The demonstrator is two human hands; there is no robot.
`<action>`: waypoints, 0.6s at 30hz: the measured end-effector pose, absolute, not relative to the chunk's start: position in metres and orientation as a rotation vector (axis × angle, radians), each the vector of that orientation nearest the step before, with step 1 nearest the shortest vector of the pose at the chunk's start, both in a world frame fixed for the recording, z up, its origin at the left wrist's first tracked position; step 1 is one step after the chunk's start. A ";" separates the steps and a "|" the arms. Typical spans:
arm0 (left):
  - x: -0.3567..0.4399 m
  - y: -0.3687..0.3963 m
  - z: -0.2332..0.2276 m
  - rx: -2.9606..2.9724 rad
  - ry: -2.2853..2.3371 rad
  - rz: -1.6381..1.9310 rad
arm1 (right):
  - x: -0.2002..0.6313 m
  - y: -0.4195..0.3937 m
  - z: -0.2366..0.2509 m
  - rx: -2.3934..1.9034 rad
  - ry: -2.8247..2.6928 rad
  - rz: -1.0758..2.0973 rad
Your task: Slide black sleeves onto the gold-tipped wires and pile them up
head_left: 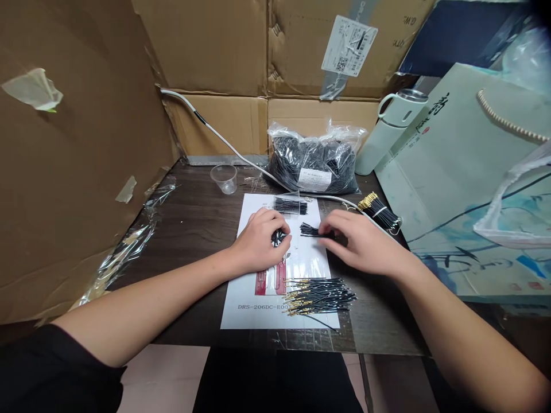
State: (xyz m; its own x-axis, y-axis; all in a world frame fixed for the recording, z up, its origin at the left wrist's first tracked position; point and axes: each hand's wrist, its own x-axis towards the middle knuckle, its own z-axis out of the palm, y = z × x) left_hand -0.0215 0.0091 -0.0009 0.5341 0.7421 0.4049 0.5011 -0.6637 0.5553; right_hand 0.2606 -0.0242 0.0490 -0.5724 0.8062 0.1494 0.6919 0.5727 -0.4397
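Observation:
My left hand (263, 238) rests on the white printed sheet (235, 312), its fingers curled around a small bunch of short black wires whose ends show between thumb and fingers. To the right, my right hand (355, 241) has thumb and fingers closed around another bunch of black wires (309, 230), which points left toward my left hand. Just beyond the hands lies a clear plastic holder (295, 195) with black wires in it. Nearer to me, a loose pile of black wires (321, 295) with gold-coloured tips spreads over the sheet's lower right.
At the back stand a clear plastic bag of black wires (293, 160), a small clear cup (224, 179) and a pale green bottle (390, 132). A tied wire bundle (379, 211) lies right of my hand, beside a white cable (232, 150). A paper bag (451, 172) borders the right; cardboard walls (215, 46) enclose the table.

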 end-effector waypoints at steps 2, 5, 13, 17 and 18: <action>-0.022 0.010 -0.002 2.407 1.009 0.895 | 0.251 -0.034 0.053 -1.098 -2.522 0.726; -0.021 0.010 -0.003 2.408 0.970 0.923 | 0.239 -0.044 0.054 -1.063 -2.630 0.901; -0.021 0.009 -0.003 2.434 0.985 0.852 | 0.230 -0.049 0.053 -1.016 -2.742 0.900; -0.022 0.008 -0.001 2.447 0.981 0.823 | 0.229 -0.052 0.055 -1.053 -2.793 0.825; -0.021 0.008 0.000 2.442 0.980 0.825 | 0.229 -0.053 0.055 -1.062 -2.805 0.803</action>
State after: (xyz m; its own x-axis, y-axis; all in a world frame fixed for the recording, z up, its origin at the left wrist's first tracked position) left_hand -0.0213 0.0080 0.0001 0.5841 0.7185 0.3776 0.4941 -0.6839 0.5368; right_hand 0.2288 -0.0534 0.0553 -0.7655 0.6271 -0.1440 0.6083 0.6324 -0.4796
